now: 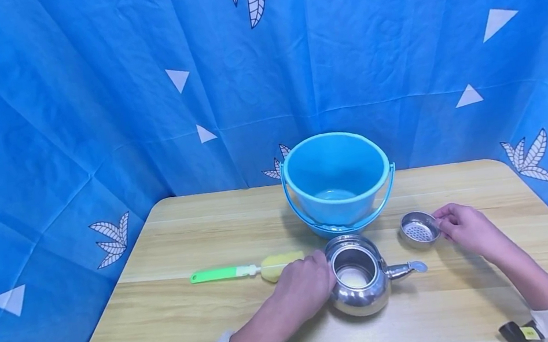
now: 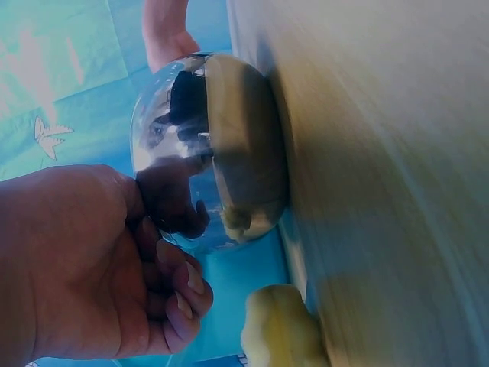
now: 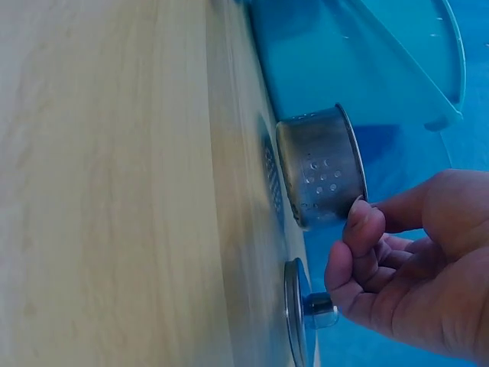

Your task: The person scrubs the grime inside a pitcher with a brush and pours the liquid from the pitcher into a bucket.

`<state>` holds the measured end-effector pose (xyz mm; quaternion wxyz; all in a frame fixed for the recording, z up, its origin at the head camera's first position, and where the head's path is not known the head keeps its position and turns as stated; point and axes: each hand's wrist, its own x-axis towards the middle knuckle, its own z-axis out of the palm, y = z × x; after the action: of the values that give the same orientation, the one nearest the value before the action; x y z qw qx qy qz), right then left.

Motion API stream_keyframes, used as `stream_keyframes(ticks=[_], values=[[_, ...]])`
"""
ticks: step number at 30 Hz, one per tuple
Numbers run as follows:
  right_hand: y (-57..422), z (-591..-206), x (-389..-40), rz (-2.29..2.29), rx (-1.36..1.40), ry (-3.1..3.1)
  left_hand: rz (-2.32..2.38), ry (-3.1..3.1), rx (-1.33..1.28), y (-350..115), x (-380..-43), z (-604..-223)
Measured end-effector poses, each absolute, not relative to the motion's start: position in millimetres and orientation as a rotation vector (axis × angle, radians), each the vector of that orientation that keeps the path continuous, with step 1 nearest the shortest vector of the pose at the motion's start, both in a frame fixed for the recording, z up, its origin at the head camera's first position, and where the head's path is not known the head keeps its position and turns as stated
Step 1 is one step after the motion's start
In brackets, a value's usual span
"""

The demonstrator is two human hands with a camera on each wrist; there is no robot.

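A shiny steel teapot (image 1: 361,299) stands uncovered on the table, its spout (image 1: 398,271) pointing right. My left hand (image 1: 303,284) grips it at its left side, fingers curled beside the round body (image 2: 229,145); the exact part held is hidden. To the right, my right hand (image 1: 466,226) pinches the rim of a small steel tea strainer (image 1: 419,231) between thumb and finger. The strainer (image 3: 321,168) has a perforated bottom and holes in its side, and hangs close over the tabletop. Beyond the fingers in the right wrist view lies a lid (image 3: 294,313) with a knob.
A blue bucket (image 1: 343,211) with its handle lowered stands behind the teapot. Left of the teapot lies a sponge brush with a green handle (image 1: 213,275) and a yellow head (image 1: 274,267), partly behind my left hand. A blue curtain (image 1: 242,93) surrounds the wooden table (image 1: 169,326).
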<state>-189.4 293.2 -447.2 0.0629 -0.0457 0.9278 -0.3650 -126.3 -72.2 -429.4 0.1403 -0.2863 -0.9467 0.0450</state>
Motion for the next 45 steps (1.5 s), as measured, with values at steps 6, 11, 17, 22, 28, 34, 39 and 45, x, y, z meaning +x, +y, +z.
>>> stream_keyframes(ticks=[6, 11, 17, 22, 28, 34, 39, 45], values=[[297, -450, -190, -1.096, -0.127, 2.787, 0.116, -2.739, -0.82, -72, -126, -429], [301, -451, -190, -1.088, -0.113, 2.775, 0.12, -2.734, -0.832, -72, -127, -429], [303, -453, -191, -1.099, -0.103, 2.757, 0.127, -2.737, -0.828, -72, -126, -429], [305, -452, -191, -1.069, -0.093, 2.764, 0.118, -2.756, -0.829, -71, -126, -428], [308, -450, -189, -0.98, -0.074, 2.896, 0.155, -2.725, -0.84, -71, -126, -428], [309, -449, -187, -0.955, -0.056, 2.992, 0.185, -2.714, -0.845, -71, -125, -428], [305, -447, -185, -0.96, -0.048, 3.024, 0.171, -2.714, -0.839, -72, -125, -430], [296, -439, -179, -1.0, -0.064, 3.013, 0.181, -2.693, -0.84, -73, -125, -431]])
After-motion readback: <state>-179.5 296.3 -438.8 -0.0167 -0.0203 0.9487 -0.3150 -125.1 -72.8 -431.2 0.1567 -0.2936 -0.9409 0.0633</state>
